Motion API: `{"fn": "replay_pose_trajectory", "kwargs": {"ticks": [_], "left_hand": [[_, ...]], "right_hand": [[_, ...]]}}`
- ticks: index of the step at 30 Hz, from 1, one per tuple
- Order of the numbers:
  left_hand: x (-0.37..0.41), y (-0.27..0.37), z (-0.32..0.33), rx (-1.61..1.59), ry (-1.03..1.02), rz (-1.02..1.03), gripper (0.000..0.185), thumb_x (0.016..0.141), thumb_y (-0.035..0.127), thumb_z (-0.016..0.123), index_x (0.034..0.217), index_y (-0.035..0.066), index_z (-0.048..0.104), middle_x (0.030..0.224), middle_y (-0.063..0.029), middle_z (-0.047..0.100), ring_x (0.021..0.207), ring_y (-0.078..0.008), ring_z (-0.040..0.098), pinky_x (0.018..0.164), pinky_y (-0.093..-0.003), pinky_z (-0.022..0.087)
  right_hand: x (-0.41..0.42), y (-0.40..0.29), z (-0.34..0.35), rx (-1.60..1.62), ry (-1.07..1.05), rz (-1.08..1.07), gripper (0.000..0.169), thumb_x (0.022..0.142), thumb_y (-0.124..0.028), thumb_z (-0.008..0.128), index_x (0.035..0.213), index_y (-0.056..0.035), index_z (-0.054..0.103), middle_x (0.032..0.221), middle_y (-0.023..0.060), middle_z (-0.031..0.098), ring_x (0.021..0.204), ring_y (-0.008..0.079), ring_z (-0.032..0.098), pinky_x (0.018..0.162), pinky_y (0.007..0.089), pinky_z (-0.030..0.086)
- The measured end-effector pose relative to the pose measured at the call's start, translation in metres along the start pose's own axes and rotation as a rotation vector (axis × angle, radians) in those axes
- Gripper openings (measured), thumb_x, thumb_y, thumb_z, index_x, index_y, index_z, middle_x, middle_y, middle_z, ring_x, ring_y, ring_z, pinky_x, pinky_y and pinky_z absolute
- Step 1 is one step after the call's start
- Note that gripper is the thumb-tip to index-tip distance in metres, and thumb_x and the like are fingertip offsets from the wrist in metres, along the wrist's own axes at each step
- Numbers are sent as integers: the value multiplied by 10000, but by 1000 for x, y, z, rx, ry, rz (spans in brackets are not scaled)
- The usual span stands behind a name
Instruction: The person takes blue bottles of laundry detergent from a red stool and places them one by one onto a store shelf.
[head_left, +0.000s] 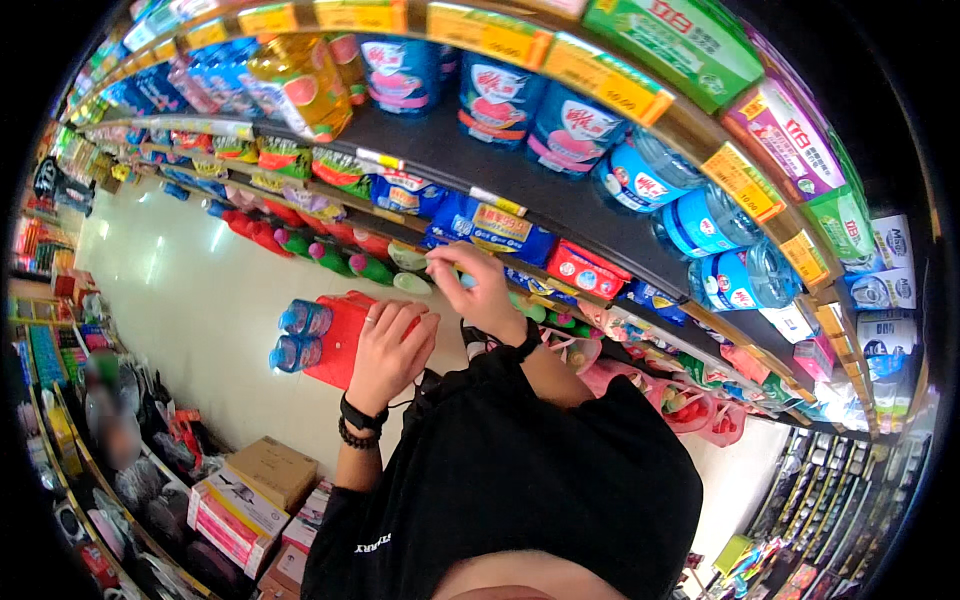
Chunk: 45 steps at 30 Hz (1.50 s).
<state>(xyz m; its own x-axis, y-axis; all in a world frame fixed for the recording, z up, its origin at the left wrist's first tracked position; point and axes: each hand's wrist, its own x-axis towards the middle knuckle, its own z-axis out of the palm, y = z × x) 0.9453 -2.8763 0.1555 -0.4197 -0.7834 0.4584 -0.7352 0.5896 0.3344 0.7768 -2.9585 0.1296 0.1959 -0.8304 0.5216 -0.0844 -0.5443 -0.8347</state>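
My left hand (394, 341), a dark watch and beaded bracelet on its wrist, is above a red flat-topped object (334, 364). Its fingers are slightly spread, with nothing seen in them. At the far left edge of that red object are two blue plastic bottles (298, 352); whether they rest on it or on the floor I cannot tell. My right hand (480, 289), with a black wristband, is raised before the lower shelf. Its thumb and bent index finger stand apart, nothing visible between them. Just beyond it lies a blue detergent bag (491, 229), and to its right a red-and-white pack (587, 270).
A dark upper shelf (420, 150) holds large blue jugs (574, 127) and a yellow bottle (304, 86). Green bottles (330, 259) line the bottom level. Pink baskets (694, 409) stand to my right. Cardboard boxes (274, 469) are stacked behind left, beside the pale floor (172, 300).
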Motion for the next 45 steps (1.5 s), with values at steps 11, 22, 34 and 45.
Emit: {"fn": "replay_pose_trajectory", "kwargs": {"ticks": [11, 22, 34, 45], "left_hand": [[202, 4, 43, -2, 152, 274, 496, 782, 139, 731, 1250, 80, 577, 1273, -126, 547, 1221, -340, 514, 1043, -475, 420], [309, 30, 59, -186, 414, 301, 420, 890, 281, 617, 1267, 97, 591, 1364, -182, 528, 1316, -412, 445, 1149, -524, 310], [327, 17, 65, -394, 180, 203, 354, 920, 276, 600, 1222, 92, 625, 1340, -167, 553, 1261, -400, 474, 1119, -541, 307], [270, 32, 27, -10, 395, 394, 255, 833, 172, 572, 1061, 68, 619, 1185, -134, 604, 1227, -292, 535, 1103, -502, 347]], "right_hand": [[13, 69, -114, 143, 316, 229, 400, 927, 37, 605, 1306, -9, 485, 1251, 134, 578, 1075, 188, 625, 884, 286, 519], [22, 70, -134, 147, 372, 233, 672, 945, 26, 562, 1509, -78, 212, 1336, 201, 469, 1137, 288, 549, 934, 419, 504], [21, 73, -138, 132, 358, 205, 681, 930, 30, 574, 1513, -76, 240, 1296, 172, 484, 1137, 280, 546, 931, 395, 527], [28, 63, -142, -370, 433, -26, 754, 890, -131, 741, 1489, 4, 301, 1483, 207, 362, 1298, 306, 453, 1022, 451, 466]]}}
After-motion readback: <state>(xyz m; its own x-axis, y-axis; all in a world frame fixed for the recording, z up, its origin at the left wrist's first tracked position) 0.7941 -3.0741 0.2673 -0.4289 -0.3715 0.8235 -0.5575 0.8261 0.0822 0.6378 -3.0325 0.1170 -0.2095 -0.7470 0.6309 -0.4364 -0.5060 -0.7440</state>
